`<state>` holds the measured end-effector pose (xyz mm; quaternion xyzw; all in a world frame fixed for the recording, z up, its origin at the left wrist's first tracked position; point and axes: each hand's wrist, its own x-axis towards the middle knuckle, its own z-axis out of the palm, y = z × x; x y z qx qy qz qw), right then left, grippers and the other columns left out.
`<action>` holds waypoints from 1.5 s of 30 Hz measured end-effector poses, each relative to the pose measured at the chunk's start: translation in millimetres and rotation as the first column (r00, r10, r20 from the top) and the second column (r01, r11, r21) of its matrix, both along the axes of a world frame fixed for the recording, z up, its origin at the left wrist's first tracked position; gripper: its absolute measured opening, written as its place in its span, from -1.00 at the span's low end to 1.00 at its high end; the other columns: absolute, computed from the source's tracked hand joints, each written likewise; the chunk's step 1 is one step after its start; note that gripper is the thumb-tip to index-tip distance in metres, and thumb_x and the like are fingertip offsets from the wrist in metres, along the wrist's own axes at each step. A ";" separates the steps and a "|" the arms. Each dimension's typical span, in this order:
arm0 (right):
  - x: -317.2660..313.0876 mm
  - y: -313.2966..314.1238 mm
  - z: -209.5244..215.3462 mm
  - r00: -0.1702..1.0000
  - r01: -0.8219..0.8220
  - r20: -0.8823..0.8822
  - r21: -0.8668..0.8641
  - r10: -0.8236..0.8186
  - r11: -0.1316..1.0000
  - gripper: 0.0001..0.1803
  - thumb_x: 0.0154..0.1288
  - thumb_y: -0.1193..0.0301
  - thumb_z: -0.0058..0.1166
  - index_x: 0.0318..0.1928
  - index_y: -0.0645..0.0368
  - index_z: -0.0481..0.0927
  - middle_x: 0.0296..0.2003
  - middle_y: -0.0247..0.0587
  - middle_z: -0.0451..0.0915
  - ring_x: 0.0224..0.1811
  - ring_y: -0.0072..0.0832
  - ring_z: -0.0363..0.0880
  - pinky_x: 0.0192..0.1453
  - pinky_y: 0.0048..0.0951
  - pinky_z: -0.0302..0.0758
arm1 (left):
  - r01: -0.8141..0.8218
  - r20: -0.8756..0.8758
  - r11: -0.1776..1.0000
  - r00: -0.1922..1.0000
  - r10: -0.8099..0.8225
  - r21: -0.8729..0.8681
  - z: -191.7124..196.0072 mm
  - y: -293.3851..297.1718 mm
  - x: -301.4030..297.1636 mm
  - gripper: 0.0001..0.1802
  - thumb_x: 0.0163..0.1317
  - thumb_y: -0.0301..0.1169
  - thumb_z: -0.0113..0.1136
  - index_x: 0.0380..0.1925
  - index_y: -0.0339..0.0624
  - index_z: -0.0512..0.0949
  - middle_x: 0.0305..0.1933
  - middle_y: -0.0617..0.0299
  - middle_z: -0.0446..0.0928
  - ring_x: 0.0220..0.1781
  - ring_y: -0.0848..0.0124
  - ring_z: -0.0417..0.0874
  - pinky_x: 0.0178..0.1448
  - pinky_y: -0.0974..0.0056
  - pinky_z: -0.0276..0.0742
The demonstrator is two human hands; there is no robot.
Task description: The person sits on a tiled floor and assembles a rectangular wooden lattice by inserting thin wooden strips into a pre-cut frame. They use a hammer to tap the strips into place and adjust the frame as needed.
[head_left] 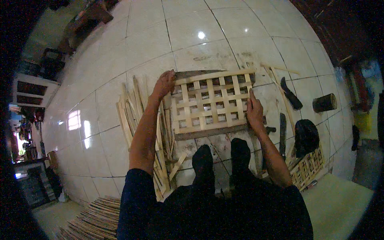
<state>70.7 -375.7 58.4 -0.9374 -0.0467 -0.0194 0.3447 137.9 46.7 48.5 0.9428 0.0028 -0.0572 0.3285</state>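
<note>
A woven lattice panel of pale, flat bamboo-like strips is held in front of my feet, over a dark grey flat board whose edges show above and below it. My left hand is closed on the panel's far left corner. At the panel's right edge, my right hand grips the side, its thumb along the strip and its other fingers partly hidden. Through the square gaps, the board and floor are seen.
Loose strips lie left of the panel, and a bundle of thin sticks at lower left. On the right are a long dark blade, a black curved object, a short log, a black bag-like bundle and another lattice.
</note>
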 end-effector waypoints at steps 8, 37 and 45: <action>-1.8 -0.5 -4.5 0.996 0.067 -0.039 -0.177 -0.075 0.982 -0.44 0.43 0.38 -0.12 0.41 -0.03 0.18 -0.38 0.00 0.48 -0.30 -0.19 0.49 -0.20 -0.19 0.43 | -0.132 0.250 0.985 0.956 0.156 -0.107 -12.7 -11.1 -61.2 -0.42 0.44 -0.11 -0.17 0.20 -0.42 0.30 0.06 -0.31 0.46 0.15 -0.03 0.47 0.25 0.10 0.36; -50.9 -76.1 -22.7 0.984 0.140 0.123 -0.061 -0.132 0.988 -0.64 0.45 0.29 -0.15 0.13 0.16 0.48 -0.10 -0.03 0.52 -0.04 -0.16 0.50 0.08 -0.24 0.42 | -0.070 0.416 0.986 0.910 0.000 0.152 11.3 -198.8 -214.9 -0.24 0.19 -0.23 0.20 0.36 -0.14 0.15 0.44 -0.05 0.09 0.47 0.02 0.09 0.49 -0.07 -0.07; -70.0 -63.2 -25.3 0.993 0.111 0.045 -0.012 -0.110 0.994 -0.58 0.45 0.36 -0.21 0.26 0.17 0.33 0.05 0.05 0.41 0.07 -0.10 0.34 0.24 -0.18 0.29 | 0.079 0.194 0.943 0.970 -0.148 0.324 -15.5 -208.4 -219.1 -0.18 0.20 -0.11 0.15 0.43 0.11 0.04 0.54 0.14 -0.12 0.55 0.14 -0.11 0.53 -0.03 -0.23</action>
